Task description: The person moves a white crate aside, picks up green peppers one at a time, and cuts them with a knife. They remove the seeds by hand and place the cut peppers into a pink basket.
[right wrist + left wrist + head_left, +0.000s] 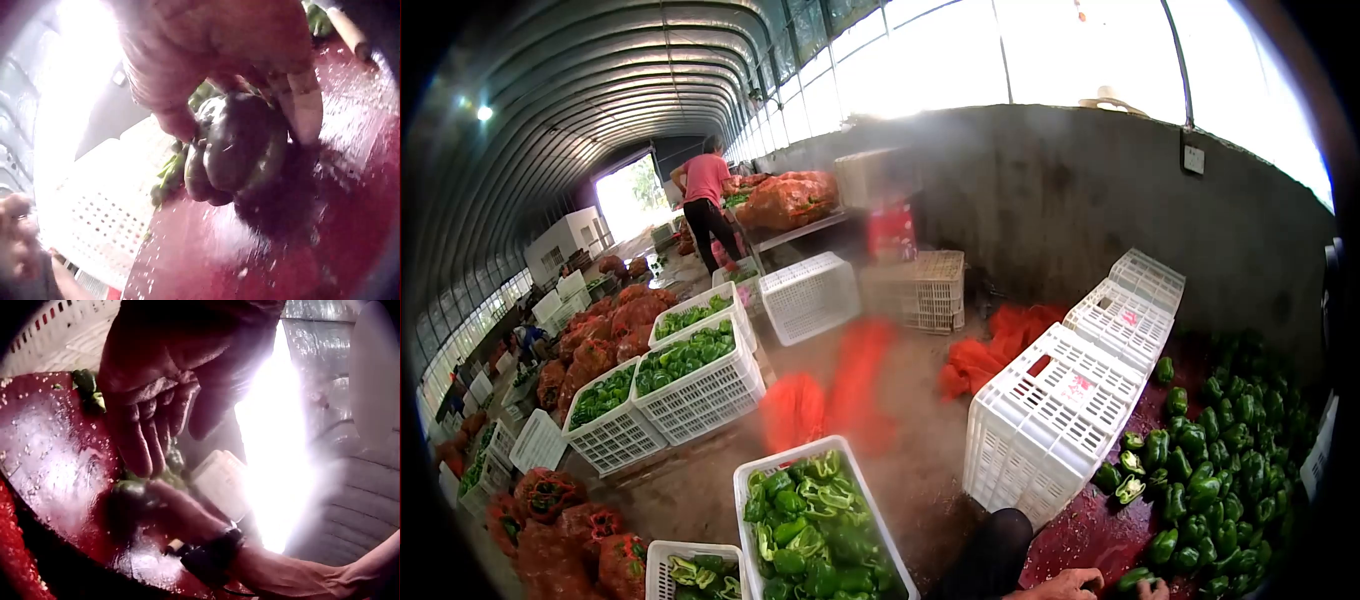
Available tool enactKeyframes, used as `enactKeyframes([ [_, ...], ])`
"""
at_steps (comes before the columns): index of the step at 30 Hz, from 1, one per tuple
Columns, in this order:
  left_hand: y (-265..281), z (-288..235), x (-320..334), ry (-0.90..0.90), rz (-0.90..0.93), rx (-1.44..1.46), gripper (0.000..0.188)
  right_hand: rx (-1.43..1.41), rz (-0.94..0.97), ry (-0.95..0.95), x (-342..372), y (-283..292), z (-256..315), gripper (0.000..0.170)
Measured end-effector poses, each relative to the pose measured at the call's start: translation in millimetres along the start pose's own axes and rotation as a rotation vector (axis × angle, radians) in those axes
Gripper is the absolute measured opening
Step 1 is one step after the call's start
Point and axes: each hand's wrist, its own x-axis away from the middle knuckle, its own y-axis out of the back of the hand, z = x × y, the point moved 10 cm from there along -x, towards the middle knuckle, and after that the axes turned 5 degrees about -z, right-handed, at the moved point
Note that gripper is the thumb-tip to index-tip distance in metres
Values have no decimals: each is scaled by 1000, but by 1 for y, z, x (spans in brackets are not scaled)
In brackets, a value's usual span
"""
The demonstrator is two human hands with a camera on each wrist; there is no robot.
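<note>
My right hand (219, 44) grips a dark green bell pepper (240, 144), thumb on one side and fingers on the other, low over a wet red board (206, 256). In the head view only the top of that right hand (1153, 590) shows, at the bottom edge beside a pepper (1135, 577). My left hand (156, 381) hangs palm-side to its camera, fingers loosely bent and nothing between them. It sits left of the right hand in the head view, its knuckles (1072, 583) near the board. A wooden handle (350, 36) lies by the board's far side.
A heap of green peppers (1200, 490) lies to the right against the wall. White crates (1040, 420) stand in a row beside it. A crate of cut peppers (745, 510) stands front centre, with red net bags (560, 560) farther left. A person (705, 190) stands at the back.
</note>
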Motion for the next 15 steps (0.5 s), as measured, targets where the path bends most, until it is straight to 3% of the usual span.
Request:
enactKeyframes([
  [2, 8, 43, -32, -103, -158, -172, 36, -452, 122, -388, -4, -39, -22, 32],
  [4, 18, 75, -54, -257, -339, -390, 44, -428, 106, -246, -10, -40, 14, 40],
  [6, 25, 95, -62, -232, -427, -374, 52, -415, -77, -36, -17, -19, 57, 42],
  [7, 27, 104, -65, -216, -466, -360, 56, -495, 50, -97, -19, -30, 62, 42],
  [8, 25, 103, -67, -256, -453, -358, 55, -574, 180, -163, -19, -45, 63, 43],
  [9, 26, 112, -71, -243, -423, -262, 46, -663, 86, -167, -16, -55, 64, 43],
  [10, 22, 121, -74, -228, -384, -163, 38, -644, 4, -46, -15, -57, 71, 44],
  [11, 21, 97, -67, -315, -330, -181, 37, -597, -128, 117, -25, -9, 124, 34],
  [12, 19, 53, -51, -395, -236, -179, 35, -636, 20, 73, -21, -39, 101, 46],
  [13, 24, 36, -35, -461, -365, -197, 32, -875, -65, -138, -13, -40, 83, 44],
  [14, 24, 6, -26, -427, -340, -339, 23, -676, -63, -233, -8, -41, 63, 48],
  [15, 21, 14, -30, -279, -285, -273, 24, -579, -38, -378, -8, 4, 84, 45],
])
